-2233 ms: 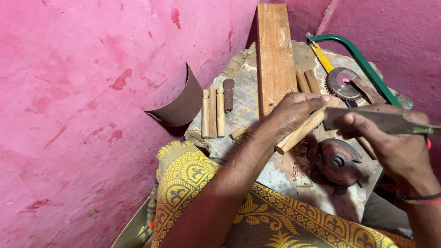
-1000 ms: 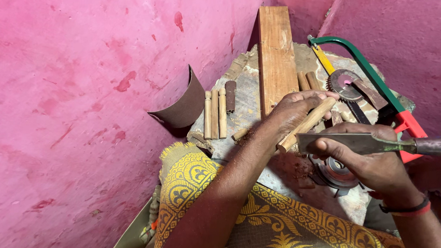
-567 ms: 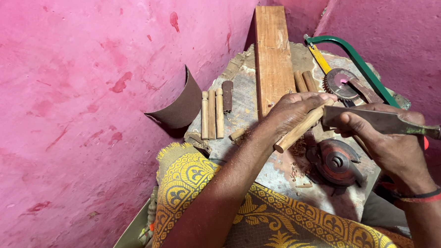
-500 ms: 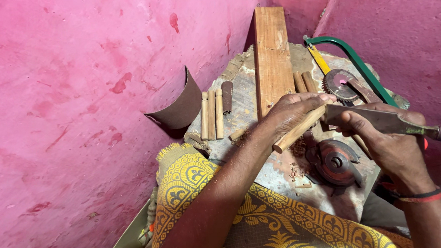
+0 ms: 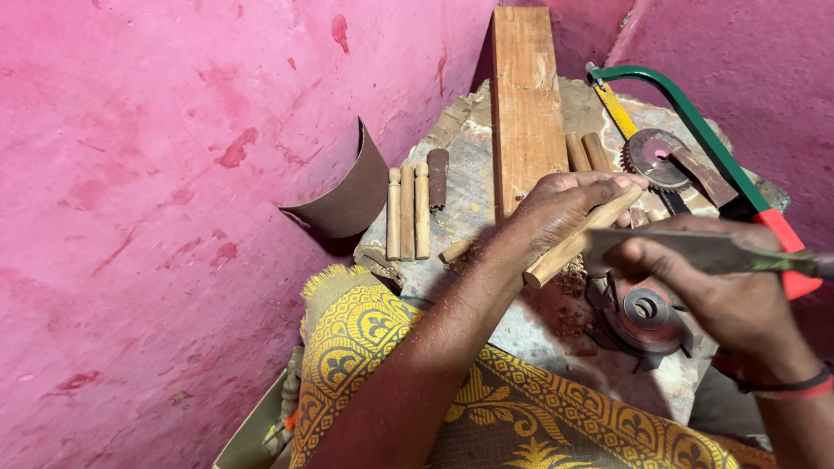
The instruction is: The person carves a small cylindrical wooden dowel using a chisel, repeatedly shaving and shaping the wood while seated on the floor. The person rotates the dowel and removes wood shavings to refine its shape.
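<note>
Two hands meet over the dusty stone work surface (image 5: 534,333); the left hand (image 5: 566,205) is curled tight around a short wooden dowel (image 5: 577,242), fingers wrapped over its upper end so that the stick slants down toward the person, its cut lower end free above a small heap of reddish shavings (image 5: 569,284); the right hand (image 5: 719,287) is closed about the handle end of a flat metal file (image 5: 689,249), whose blade lies level with its tip touching or just short of the dowel, which of the two I cannot tell; a second ago the file sat lower and nearer the person, with the red grip of the hacksaw (image 5: 704,147) in plain sight beside it, and since then it has come back up against the stick, which reads as one more stroke of shaping in a back-and-forth run, the dowel itself hardly shifted in its grip; just beside the right hand lies a round cutter disc (image 5: 641,309); farther off a long plank (image 5: 527,108) runs toward the pink wall (image 5: 152,180), three turned pegs (image 5: 407,211) lie side by side left of it, and a curled sheet of sandpaper (image 5: 345,195) stands at the edge.
</note>
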